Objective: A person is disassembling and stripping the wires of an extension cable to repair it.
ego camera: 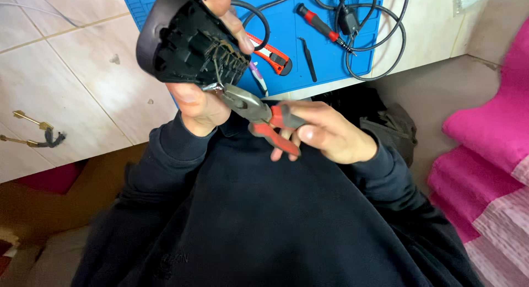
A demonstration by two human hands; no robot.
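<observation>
Black casing (187, 39): left hand (201, 102) is clamping it above the lap, ribbed inside facing up. Pliers (259, 113): right hand (325, 130) is squeezing the red grips, nose biting a wire at the casing's 6 o'clock edge (thumb just beside). Risk, judged: nose is likely slipping off, pinching that thumb or snapping the thin wires.

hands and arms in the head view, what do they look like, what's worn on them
Both hands are bare: no gloves, rings or watch visible. The left hand and right hand each come out of a long dark navy sleeve with a plain cuff ending at the wrist. The left sleeve and right sleeve belong to one dark sweatshirt with faint tone-on-tone lettering low on the front.
</observation>
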